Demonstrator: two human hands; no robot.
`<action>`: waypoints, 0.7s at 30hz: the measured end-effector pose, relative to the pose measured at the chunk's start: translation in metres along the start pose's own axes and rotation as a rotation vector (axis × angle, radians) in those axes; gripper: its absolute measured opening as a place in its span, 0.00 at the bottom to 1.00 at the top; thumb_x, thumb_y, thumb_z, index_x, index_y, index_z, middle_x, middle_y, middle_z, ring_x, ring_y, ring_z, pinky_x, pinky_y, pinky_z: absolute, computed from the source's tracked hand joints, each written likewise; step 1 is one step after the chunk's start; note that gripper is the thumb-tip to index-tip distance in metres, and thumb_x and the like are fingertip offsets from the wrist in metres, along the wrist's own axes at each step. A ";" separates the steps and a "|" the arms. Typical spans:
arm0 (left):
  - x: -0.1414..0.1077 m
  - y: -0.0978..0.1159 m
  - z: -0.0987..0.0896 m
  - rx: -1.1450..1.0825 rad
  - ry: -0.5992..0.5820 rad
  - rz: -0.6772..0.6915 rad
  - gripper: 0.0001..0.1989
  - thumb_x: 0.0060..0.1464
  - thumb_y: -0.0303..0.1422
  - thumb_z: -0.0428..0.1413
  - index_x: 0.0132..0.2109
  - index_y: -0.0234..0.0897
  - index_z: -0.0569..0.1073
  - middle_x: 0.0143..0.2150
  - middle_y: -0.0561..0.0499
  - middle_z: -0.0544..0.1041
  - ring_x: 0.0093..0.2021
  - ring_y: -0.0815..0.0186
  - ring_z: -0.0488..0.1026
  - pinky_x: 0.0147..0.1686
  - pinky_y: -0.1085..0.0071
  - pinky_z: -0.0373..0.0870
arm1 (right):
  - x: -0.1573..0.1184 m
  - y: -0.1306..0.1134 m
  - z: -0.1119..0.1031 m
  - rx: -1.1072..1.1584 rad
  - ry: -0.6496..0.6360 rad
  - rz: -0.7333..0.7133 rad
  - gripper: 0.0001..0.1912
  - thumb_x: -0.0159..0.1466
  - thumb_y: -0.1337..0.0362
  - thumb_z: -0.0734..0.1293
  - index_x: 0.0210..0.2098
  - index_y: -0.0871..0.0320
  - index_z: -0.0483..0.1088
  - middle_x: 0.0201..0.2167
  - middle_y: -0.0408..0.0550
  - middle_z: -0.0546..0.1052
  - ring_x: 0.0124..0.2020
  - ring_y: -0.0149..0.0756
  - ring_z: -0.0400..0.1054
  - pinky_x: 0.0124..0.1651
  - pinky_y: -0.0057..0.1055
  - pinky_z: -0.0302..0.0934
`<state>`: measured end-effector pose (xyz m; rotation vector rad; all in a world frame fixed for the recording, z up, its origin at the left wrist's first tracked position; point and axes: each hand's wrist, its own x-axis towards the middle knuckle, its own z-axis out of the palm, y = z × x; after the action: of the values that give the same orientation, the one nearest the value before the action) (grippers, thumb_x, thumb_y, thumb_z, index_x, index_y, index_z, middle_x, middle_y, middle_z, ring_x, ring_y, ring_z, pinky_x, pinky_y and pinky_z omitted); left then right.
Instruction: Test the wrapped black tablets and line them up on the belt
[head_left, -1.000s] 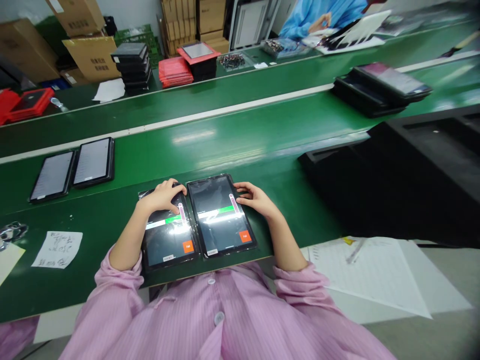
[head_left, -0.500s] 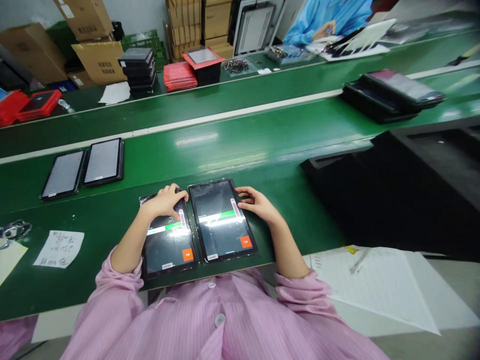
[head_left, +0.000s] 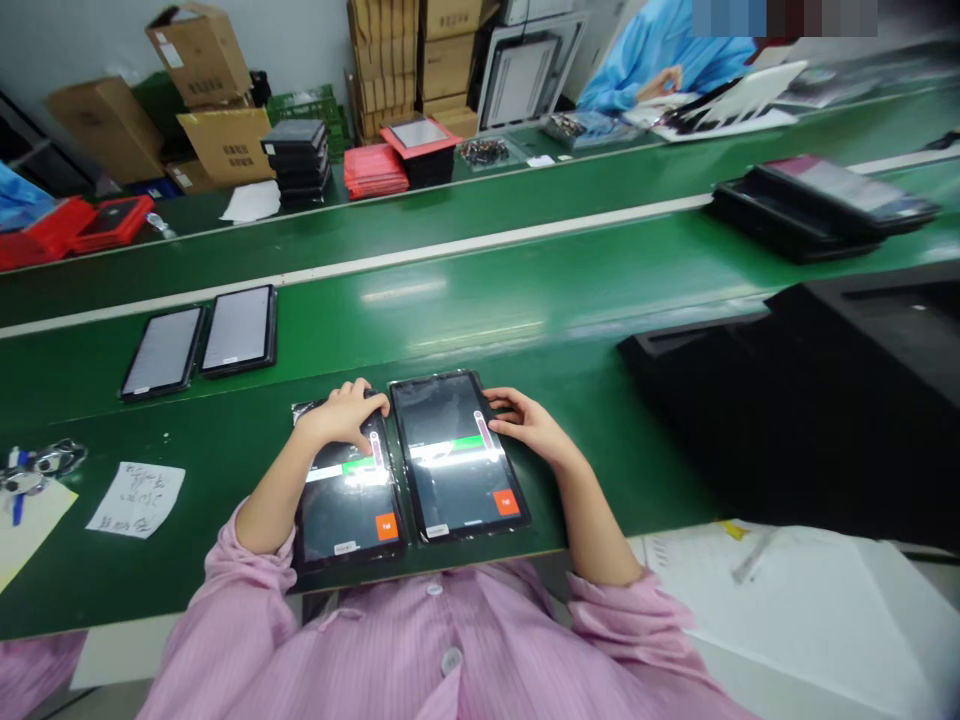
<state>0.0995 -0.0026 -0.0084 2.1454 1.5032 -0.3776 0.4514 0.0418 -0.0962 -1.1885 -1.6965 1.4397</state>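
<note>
Two dark tablets lie side by side at the near edge of the green bench, each screen showing a green bar and an orange square. Over the upper part of the left tablet (head_left: 349,515) rests my left hand (head_left: 346,415), fingers apart and curved across its top and right edge. My right hand (head_left: 529,425) touches the right edge of the right tablet (head_left: 457,480), its fingers spread and slightly bent. Neither hand is closed around anything. The left hand hides the top of the left tablet.
Two more tablets (head_left: 238,328) lie at the left on the green bench (head_left: 570,350). A black box-like cover (head_left: 750,420) stands at the right, with stacked tablets (head_left: 817,205) behind it. A handwritten paper (head_left: 139,498) lies left. Across the bench sits a person in blue (head_left: 645,55).
The camera view has shifted, so the scene sits slightly farther right and lower. Both hands keep about the same places on the tablets.
</note>
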 end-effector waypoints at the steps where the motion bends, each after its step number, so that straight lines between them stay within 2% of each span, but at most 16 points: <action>1: 0.000 0.000 0.001 -0.003 0.009 -0.001 0.33 0.40 0.39 0.72 0.53 0.49 0.68 0.57 0.45 0.59 0.59 0.47 0.60 0.56 0.54 0.61 | 0.000 0.000 0.000 -0.004 0.000 0.000 0.31 0.52 0.50 0.76 0.51 0.54 0.72 0.47 0.53 0.76 0.51 0.48 0.71 0.53 0.46 0.70; 11: 0.004 0.000 0.002 -0.073 0.019 0.014 0.34 0.40 0.44 0.72 0.53 0.49 0.68 0.59 0.44 0.58 0.60 0.44 0.60 0.56 0.51 0.58 | 0.012 0.022 -0.013 -0.072 0.002 0.036 0.33 0.50 0.43 0.76 0.50 0.53 0.74 0.47 0.57 0.78 0.52 0.54 0.72 0.52 0.44 0.72; 21: 0.004 0.001 0.003 -0.087 0.019 0.042 0.33 0.38 0.41 0.73 0.51 0.48 0.68 0.56 0.45 0.59 0.60 0.44 0.60 0.54 0.52 0.60 | 0.008 0.007 -0.012 -0.090 -0.013 0.009 0.30 0.52 0.44 0.75 0.49 0.53 0.75 0.47 0.57 0.79 0.49 0.53 0.75 0.49 0.42 0.74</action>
<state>0.1019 -0.0011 -0.0133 2.1150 1.4553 -0.2725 0.4601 0.0540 -0.1008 -1.2391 -1.7829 1.3922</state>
